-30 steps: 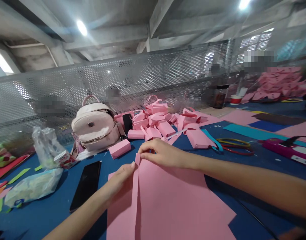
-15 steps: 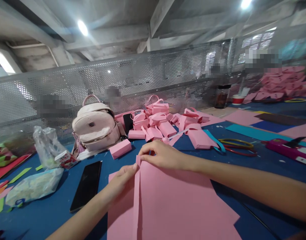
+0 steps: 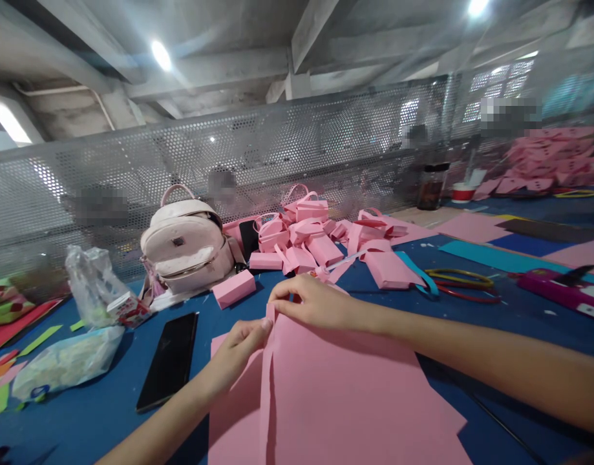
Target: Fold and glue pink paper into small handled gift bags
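A large pink paper sheet (image 3: pixel 355 387) lies in front of me with a narrow strip folded up along its left edge. My left hand (image 3: pixel 243 345) pinches that fold near its far end, thumb on top. Right beside it, my right hand (image 3: pixel 316 300) grips the sheet's far corner between thumb and curled fingers. Another pink sheet (image 3: pixel 233 420) shows underneath on the left. Beyond my hands stand a pink folded paper box (image 3: pixel 234 289) and a heap of small pink paper bags (image 3: pixel 309 229) with handles.
Left of the sheet lies a black phone (image 3: pixel 168 361), near a plastic bag (image 3: pixel 68 361) and a white backpack (image 3: pixel 187 248). To the right are yellow and red scissors (image 3: pixel 461 281) and a magenta tool (image 3: pixel 558 290). A perforated metal screen (image 3: pixel 277 155) closes the table's back.
My left hand has shifted very slightly right along the fold at its far end. The right hand keeps hold of the corner, almost unmoved.
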Action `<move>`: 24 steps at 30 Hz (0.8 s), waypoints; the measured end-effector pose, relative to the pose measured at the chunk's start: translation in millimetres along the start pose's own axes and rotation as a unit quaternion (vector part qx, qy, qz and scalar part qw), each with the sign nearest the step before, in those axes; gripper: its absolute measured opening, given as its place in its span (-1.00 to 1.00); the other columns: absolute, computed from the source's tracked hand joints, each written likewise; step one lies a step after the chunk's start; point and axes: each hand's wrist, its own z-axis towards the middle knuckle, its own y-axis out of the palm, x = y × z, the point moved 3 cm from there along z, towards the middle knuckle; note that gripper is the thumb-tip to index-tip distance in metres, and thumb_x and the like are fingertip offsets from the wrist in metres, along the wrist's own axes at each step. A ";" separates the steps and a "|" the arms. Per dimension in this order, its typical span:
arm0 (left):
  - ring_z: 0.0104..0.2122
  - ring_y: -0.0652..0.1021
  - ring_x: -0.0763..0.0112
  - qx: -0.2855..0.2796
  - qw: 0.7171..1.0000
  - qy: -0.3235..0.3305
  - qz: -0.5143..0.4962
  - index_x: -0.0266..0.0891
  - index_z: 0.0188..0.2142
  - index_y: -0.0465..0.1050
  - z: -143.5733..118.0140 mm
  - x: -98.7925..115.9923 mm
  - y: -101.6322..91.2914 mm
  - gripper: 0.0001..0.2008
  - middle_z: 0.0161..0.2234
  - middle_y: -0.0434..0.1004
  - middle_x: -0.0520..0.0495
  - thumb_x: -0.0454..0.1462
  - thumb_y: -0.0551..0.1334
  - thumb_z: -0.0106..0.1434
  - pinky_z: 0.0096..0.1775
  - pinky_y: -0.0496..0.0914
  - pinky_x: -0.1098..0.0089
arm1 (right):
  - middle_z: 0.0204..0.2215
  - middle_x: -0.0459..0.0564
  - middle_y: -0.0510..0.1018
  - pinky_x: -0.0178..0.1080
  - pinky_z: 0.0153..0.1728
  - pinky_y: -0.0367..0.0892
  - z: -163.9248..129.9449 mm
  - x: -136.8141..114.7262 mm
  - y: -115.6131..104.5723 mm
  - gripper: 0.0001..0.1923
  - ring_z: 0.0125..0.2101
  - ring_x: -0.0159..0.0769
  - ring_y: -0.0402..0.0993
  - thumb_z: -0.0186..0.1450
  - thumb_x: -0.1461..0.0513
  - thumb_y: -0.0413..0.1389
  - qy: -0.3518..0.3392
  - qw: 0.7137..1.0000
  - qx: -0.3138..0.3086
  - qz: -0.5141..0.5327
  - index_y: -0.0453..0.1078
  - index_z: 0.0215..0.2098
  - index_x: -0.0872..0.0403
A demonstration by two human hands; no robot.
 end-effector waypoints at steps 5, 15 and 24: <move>-0.47 0.06 0.48 0.036 0.997 0.029 0.061 -0.18 -0.57 0.05 0.4 1.6 -2.3 -0.42 -0.54 -0.02 0.12 0.18 0.08 0.34 -0.39 0.03 0.40 | -0.40 -0.07 0.61 -0.33 -0.39 0.23 2.3 -3.0 1.6 -0.78 -0.36 -0.31 0.47 0.35 0.19 0.12 0.009 0.999 -0.017 0.033 0.54 -0.38 0.12; -0.51 0.02 0.48 0.059 0.992 0.038 0.109 -0.16 -0.59 -0.01 -1.1 5.2 -0.2 -0.39 -0.56 -0.07 0.12 0.23 0.04 0.32 -0.44 0.00 0.39 | -0.48 -0.13 0.54 -0.35 -0.43 0.19 12.0 0.3 4.3 -0.89 -0.44 -0.38 0.39 0.25 0.29 0.18 0.018 0.999 -0.029 0.029 0.50 -0.44 0.13; -0.49 0.01 0.48 0.091 0.988 0.036 0.123 -0.15 -0.57 -0.03 1.8 7.1 -8.2 -0.42 -0.54 -0.08 0.12 0.19 0.06 0.33 -0.44 -0.04 0.39 | -0.52 -0.13 0.49 -0.32 -0.41 0.14 20.0 -1.5 -1.3 -0.83 -0.46 -0.38 0.36 0.30 0.30 0.16 0.021 0.997 0.070 0.013 0.44 -0.47 0.12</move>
